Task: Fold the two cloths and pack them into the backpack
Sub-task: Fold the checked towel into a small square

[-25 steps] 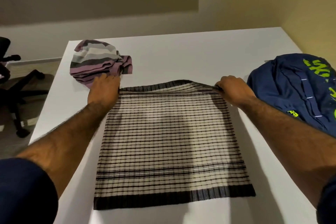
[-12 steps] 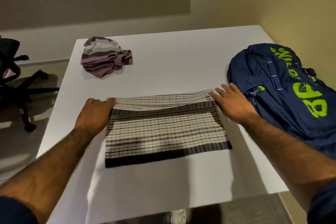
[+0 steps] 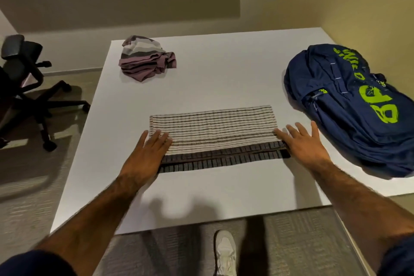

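Note:
A cream cloth with dark stripes lies folded in half on the white table, its two dark hems stacked at the near edge. My left hand rests flat on the cloth's near left corner, fingers straight. At the near right corner my right hand lies flat with spread fingers, partly on the cloth and partly on the table. A crumpled purple and grey striped cloth sits at the far left of the table. The navy backpack with green lettering lies on its side at the right.
A black office chair stands on the floor left of the table. A wall runs behind and to the right of the table. My white shoe shows below the table's near edge.
The cloth's far edge came toward me and now lies on the near hem, halving the cloth. Both hands let go of the corners and flattened onto it.

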`<state>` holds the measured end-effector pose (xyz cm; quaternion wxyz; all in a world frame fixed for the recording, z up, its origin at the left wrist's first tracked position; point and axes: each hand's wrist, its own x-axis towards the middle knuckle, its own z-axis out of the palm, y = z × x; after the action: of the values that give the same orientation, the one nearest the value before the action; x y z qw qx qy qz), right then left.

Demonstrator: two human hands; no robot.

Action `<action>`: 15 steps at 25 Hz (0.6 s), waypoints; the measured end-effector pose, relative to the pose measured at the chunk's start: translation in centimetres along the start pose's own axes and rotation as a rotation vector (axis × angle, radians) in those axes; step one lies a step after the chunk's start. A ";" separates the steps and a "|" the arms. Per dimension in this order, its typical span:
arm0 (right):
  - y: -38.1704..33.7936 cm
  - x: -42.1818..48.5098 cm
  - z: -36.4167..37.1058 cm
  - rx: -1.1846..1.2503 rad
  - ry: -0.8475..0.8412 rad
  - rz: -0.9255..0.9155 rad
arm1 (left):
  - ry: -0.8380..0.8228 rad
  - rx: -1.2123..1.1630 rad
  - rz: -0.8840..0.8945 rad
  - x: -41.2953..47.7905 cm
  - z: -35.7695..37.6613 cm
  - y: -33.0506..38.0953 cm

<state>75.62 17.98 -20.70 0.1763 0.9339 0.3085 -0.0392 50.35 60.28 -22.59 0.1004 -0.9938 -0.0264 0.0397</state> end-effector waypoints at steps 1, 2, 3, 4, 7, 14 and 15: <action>-0.2 -0.3 0.5 -0.010 -0.031 0.007 | -0.026 -0.011 0.010 -0.7 0.4 0.4; -0.3 -0.6 0.8 -0.022 -0.062 0.014 | -0.044 -0.031 0.026 -1.3 0.8 0.8; -0.5 -1.0 1.1 -0.032 -0.087 0.029 | -0.063 -0.066 0.037 -1.8 1.1 1.0; -0.6 -1.2 1.2 -0.036 -0.102 0.065 | -0.097 -0.123 0.025 -2.1 1.2 1.1; -2.1 -1.5 0.2 0.047 0.003 0.284 | -0.068 -0.235 -0.078 -1.7 -0.1 1.6; -19.6 4.4 -4.6 0.534 0.192 -0.077 | 0.085 -0.447 -0.193 8.1 -1.6 9.5; -21.3 5.3 -4.5 0.562 0.172 -0.106 | 0.049 -0.462 -0.209 9.3 -1.1 10.3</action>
<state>67.19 38.46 -23.90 -0.1184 0.9287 0.3475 -0.0528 60.13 50.55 -24.31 -0.1250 -0.9829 -0.1351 -0.0023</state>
